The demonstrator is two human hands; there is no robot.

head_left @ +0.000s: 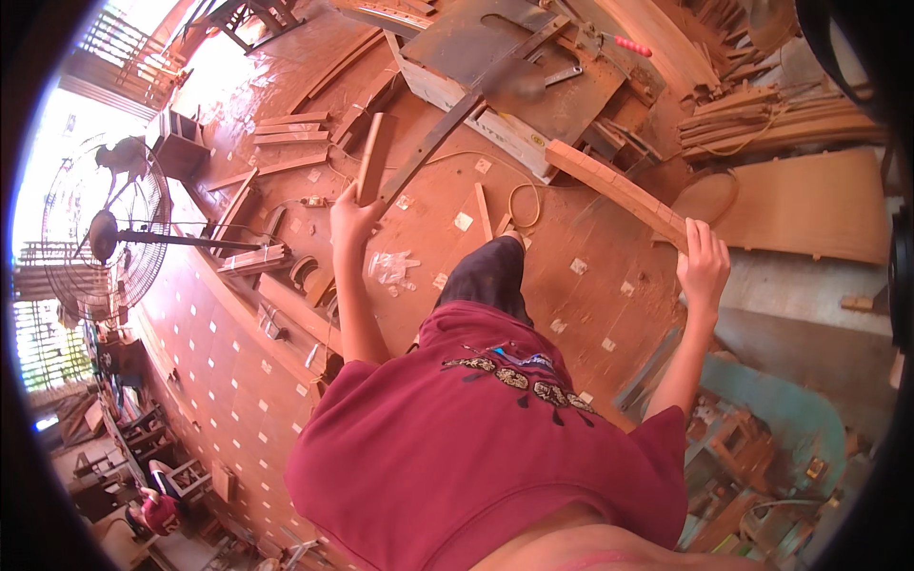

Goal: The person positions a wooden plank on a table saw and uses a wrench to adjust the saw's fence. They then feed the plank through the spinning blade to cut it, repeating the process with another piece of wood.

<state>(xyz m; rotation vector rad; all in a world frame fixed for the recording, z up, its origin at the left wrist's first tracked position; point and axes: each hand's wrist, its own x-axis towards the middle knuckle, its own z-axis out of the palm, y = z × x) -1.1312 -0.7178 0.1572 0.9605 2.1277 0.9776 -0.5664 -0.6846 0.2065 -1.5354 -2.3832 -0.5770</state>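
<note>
In my left hand (353, 226) is the lower end of a short flat wooden board (375, 152), which points up and away from me. The fingers are closed round it beside the end of a long dark metal rail (433, 138); whether they touch the rail I cannot tell. Out to the right, my right hand (703, 268) grips the near end of a long, slightly curved wooden piece (619, 188). Its far end reaches toward the corner of a machine table (457, 46) with a grey metal top and pale side, which the rail crosses.
A large standing fan (105, 236) is at the left. Wooden strips (290, 136) lie on the tiled floor (224, 381). Stacked timber (781, 124) and a curved wooden panel (800, 209) are at the right, above a teal machine (776, 395). Another person (160, 512) is far lower left.
</note>
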